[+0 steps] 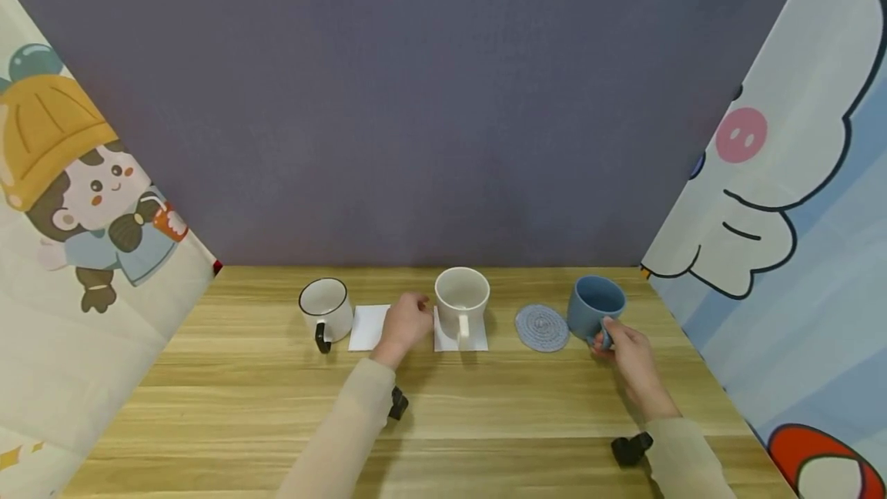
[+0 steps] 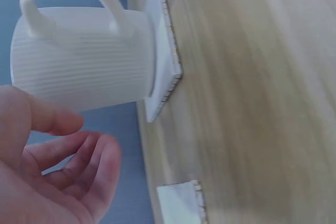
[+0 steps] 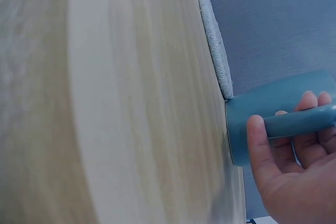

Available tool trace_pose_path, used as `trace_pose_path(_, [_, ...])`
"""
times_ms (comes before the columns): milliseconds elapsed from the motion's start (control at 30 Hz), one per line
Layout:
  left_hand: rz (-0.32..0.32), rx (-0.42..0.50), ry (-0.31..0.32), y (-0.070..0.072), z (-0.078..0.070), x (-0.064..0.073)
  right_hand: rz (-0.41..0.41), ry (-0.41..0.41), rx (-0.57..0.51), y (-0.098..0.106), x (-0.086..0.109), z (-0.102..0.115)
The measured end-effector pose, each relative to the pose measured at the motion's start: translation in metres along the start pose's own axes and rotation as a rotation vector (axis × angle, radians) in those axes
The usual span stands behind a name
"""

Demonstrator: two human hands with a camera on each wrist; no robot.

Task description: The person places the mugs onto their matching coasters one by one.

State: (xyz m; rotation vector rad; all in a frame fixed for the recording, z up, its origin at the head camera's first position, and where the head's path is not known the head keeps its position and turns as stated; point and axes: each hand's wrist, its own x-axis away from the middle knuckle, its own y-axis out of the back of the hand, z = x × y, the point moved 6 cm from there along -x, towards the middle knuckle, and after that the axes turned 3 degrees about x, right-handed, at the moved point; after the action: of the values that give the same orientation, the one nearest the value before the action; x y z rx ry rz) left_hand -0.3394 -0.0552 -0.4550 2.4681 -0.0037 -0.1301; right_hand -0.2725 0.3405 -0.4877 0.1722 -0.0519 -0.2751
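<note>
In the head view a white ribbed mug (image 1: 462, 287) stands on a square white coaster (image 1: 478, 341), its handle toward me. My left hand (image 1: 406, 320) is just left of that mug, fingers loosely bent and holding nothing. The left wrist view shows the thumb close to the ribbed mug (image 2: 84, 59); whether it touches cannot be told. On the right, my right hand (image 1: 630, 356) grips the handle of a blue mug (image 1: 589, 306). Seen from the right wrist, thumb and fingers are round the handle (image 3: 299, 121), and the mug stands upright beside a round grey woven coaster (image 3: 215, 45).
A white mug with a black rim and black handle (image 1: 331, 314) stands at the left. Between it and my left hand lies another square white coaster (image 1: 367, 326). A dark panel (image 1: 443, 114) rises behind the wooden table (image 1: 485, 422), with printed cloths on both sides.
</note>
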Motion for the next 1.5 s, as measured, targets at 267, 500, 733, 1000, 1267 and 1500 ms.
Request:
trace_pose_path(267, [-0.119, 0.071, -0.060, 0.014, -0.017, 0.000, 0.017, -0.002, -0.019, 0.000, -0.001, 0.001])
trace_pose_path(500, [-0.209, 0.154, -0.163, 0.023, -0.035, 0.002, 0.023, -0.012, -0.034, 0.001, -0.001, 0.000])
trace_pose_path(733, [-0.262, 0.159, -0.333, 0.027, -0.065, 0.012, 0.014, -0.010, -0.040, 0.001, 0.000, -0.002])
trace_pose_path(1000, [-0.238, 0.150, -0.391, 0.036, -0.103, 0.024, 0.025, -0.010, -0.048, 0.001, -0.002, -0.003])
trace_pose_path(1267, [-0.181, 0.175, -0.410, 0.034, -0.130, 0.032, 0.016, -0.016, -0.041, 0.002, -0.003, -0.004])
trace_pose_path(1500, [-0.109, 0.244, -0.428, 0.023, -0.145, 0.031, 0.016, -0.012, -0.070, 0.000, 0.000, 0.000])
